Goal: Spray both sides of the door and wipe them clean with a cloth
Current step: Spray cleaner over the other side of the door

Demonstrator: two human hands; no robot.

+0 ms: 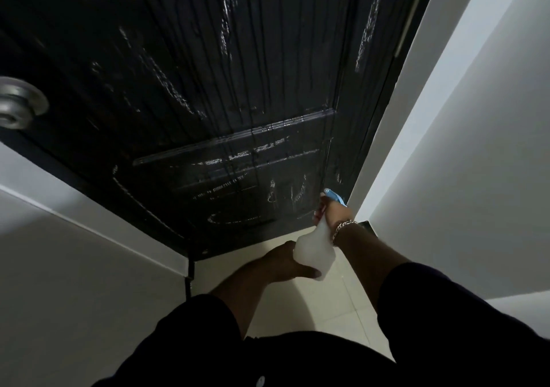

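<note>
R hand [329,212] grips the bottle [312,252] by its neck, nozzle at the door [208,89] low by the hinge edge; L hand [285,263] cups its base. Spray short, even bursts w/ overlap. No cloth in view.

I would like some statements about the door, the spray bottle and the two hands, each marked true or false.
1. The right hand grips the neck of the spray bottle. True.
2. The door is white. False: it is black, with wet streaks.
3. The left hand supports the bottle's base. True.
4. A cloth is wiping the door. False: no cloth is visible.
5. The round silver knob is at the door's left edge. True.
</note>
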